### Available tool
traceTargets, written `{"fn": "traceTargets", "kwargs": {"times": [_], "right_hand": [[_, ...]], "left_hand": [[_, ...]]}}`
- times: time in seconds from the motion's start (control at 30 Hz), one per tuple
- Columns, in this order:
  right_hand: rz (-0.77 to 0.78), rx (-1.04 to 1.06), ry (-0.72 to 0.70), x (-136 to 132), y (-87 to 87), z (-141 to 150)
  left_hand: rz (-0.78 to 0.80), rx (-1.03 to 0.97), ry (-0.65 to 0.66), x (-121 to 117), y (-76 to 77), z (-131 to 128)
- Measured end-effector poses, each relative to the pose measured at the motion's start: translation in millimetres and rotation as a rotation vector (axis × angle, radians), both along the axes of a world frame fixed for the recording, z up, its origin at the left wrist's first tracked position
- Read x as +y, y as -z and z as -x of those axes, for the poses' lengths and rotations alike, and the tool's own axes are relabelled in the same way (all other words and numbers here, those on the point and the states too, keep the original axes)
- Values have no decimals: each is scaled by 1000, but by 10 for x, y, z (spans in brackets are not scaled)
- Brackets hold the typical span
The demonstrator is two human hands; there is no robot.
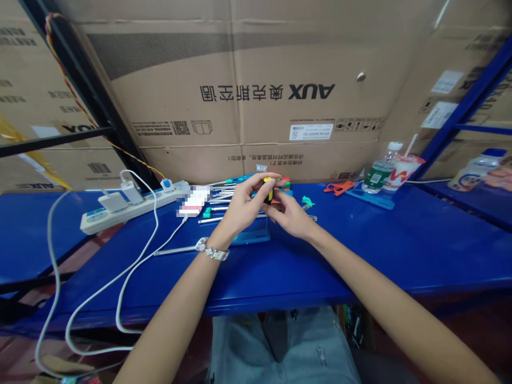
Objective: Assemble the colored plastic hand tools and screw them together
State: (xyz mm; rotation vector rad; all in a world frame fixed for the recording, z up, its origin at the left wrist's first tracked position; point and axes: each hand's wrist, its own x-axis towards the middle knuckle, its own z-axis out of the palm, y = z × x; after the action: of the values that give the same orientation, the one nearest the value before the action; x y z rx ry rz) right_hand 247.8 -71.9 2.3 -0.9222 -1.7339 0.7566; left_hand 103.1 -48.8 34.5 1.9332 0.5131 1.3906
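A small yellow-and-black piece [269, 188] is pinched between my hands above the middle of the table; its kind cannot be made out. My left hand [250, 201] has thumb and fingers closed on it from the left, a silver bracelet on the wrist. From the right, my right hand [291, 213] closes its fingers around the lower part, which they partly hide. Beneath and behind the hands lie several silver metal rods [218, 209] with green and blue parts. In front of them are another metal rod [176, 250] and a flat blue plastic piece [254, 237].
A white power strip [132, 207] with chargers and trailing white cables is at left, beside a phone [194, 201]. Orange clips [339, 188], a water bottle [378, 173] and a paper cup [402, 173] stand at right. Cardboard boxes [260, 58] back the blue table [352, 256].
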Motion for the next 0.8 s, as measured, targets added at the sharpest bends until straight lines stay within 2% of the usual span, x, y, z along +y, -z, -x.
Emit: {"fn": "traceTargets", "kwargs": {"times": [0.07,0.1,0.3,0.37,0.47,0.53,0.6,0.73,0.8], "right_hand": [[35,-26,-91,-6,-21,-46],[38,-41,-89,2,-16,-56],[-37,-28,162,71,118,64],[-53,-20,142,44,105,68],[-23,-8,-33,-18,33,-6],[-7,-6,-104,-31,5,-55],[-12,-26,-69,-8,21,-59],[-40,-27,154,60,117,48],[-57,-27,219,53,121,80]], "left_hand": [[-4,68,64,-5,-14,37],[-4,61,62,-10,-11,34],[-24,-156,-187,-40,63,-116],[6,-123,-135,-40,52,-97],[41,14,41,-30,1,-2],[42,68,96,-26,-19,36],[32,31,44,-29,-11,17],[-7,-168,-223,-44,47,-113],[-3,-197,-240,-44,59,-133]]}}
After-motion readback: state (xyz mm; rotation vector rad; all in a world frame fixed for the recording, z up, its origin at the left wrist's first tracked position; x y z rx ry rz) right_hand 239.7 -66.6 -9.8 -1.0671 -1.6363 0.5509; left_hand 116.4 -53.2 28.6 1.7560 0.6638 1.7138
